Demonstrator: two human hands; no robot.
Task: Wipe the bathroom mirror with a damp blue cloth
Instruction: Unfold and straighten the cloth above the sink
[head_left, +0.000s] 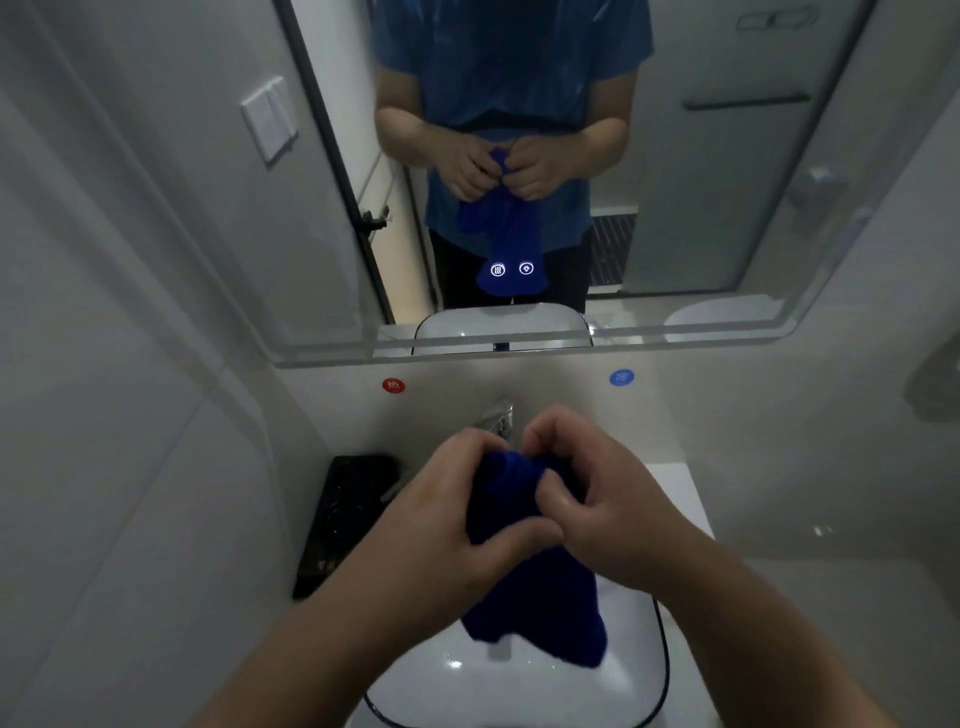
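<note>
Single head-worn view, wide-angle, edges bent. It looks forward and steeply down from above the sink (661, 667). Forearms enter from the near edge; left hand (441, 525) and right hand (613, 514) sit close to the lens, mid-frame, both gripping the blue cloth (537, 597). Faucet (498, 415) is just beyond. Mirror (727, 156) fills the far upper half, facing the camera and reflecting torso and hands from the front. Wall (104, 364) runs close on the left.

Cloth (537, 603) above sink (519, 688), mirror (727, 182) behind.
</note>
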